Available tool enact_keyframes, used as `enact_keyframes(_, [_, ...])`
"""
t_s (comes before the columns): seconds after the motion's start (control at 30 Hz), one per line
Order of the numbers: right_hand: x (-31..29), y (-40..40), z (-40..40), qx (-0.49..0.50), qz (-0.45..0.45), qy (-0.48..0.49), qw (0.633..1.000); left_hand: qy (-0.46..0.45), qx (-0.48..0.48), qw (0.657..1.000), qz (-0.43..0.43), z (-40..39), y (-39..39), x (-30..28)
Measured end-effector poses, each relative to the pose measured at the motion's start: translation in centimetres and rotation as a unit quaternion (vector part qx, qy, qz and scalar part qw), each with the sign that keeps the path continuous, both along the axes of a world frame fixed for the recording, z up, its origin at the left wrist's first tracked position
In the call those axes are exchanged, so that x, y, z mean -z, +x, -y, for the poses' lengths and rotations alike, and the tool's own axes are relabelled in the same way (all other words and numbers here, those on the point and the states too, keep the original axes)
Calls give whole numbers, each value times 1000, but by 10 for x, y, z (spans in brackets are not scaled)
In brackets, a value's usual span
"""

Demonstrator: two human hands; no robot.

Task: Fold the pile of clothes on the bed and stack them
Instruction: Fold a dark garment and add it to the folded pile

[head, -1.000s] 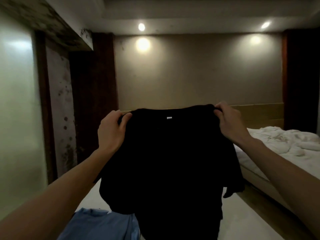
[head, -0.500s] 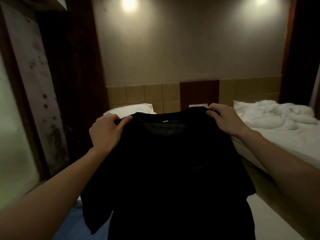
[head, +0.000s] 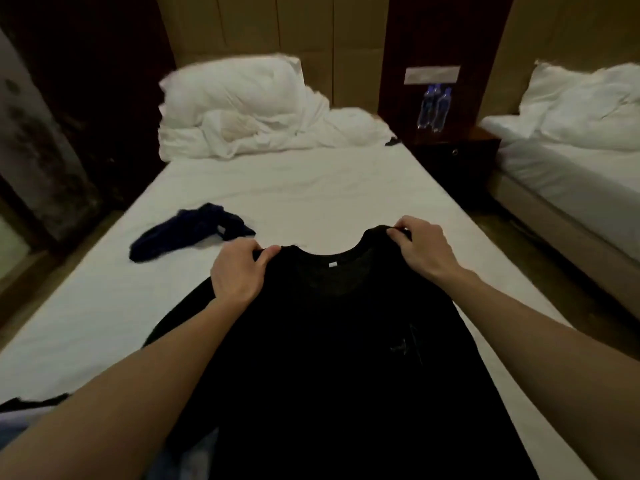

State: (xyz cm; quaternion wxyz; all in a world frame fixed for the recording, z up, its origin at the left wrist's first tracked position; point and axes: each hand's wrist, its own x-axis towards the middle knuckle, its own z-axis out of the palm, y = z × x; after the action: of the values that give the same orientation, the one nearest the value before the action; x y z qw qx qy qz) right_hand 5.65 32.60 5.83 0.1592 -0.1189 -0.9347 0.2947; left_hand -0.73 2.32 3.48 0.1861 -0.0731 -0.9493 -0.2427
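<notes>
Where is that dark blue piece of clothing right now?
In the head view, the dark blue garment lies crumpled on the white bed sheet, left of centre, just beyond the left hand that holds the black shirt.

shirt (head: 346, 358) on bed (head: 311, 188), garment (head: 187, 233) left

Matt black cloth shirt (head: 346, 358), creased white sheet (head: 294, 188)
</notes>
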Motion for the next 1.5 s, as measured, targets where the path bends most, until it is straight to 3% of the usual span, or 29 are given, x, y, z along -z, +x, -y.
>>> enact_keyframes(0.17, [96, -53, -21, -8, 81, 44, 996, -69, 5, 996, 52, -11, -55, 98])
enact_keyframes(0.33, [150, -72, -23, -35, 91, 104, 990, -82, 7, 995, 57, -12, -73, 153])
enact_keyframes(0.53, [154, -53, -19, -40, 102, 165, 980, -73, -21, 994, 75, 2, -50, 133])
enact_keyframes(0.63, [135, -23, -27, -16, 180, 149, 972, -104, -85, 976, 172, 24, -20, 113])
enact_keyframes(0.73, [120, 14, -46, -15, 273, 115, 955, -122, -143, 933, 308, 48, 12, 100])
enact_keyframes(0.9, [114, 65, -80, -38, 331, 93, 938, -111, -111, 898, 410, 72, 49, 85])
enact_keyframes(1.13, [90, 80, -83, 12, 213, -8, 977, 17, -87, 976, 198, 41, 60, 45])
enact_keyframes(1.2, [76, 77, -76, 34, 171, -29, 984, 116, -75, 971, 193, 19, 54, 34])
enact_keyframes(1.3, [64, 73, -60, 53, 101, -57, 992, 301, -17, 920, 251, -15, 50, 31])
enact_keyframes(1.37, [59, 69, -50, 52, 59, -86, 993, 357, 13, 904, 237, -27, 57, 42])
enact_keyframes(1.43, [54, 62, -38, 50, 36, -118, 991, 315, 39, 932, 177, -23, 68, 62])
enact_keyframes(1.5, [48, 52, -22, 67, 34, -151, 986, 141, 113, 973, 143, -9, 78, 89])
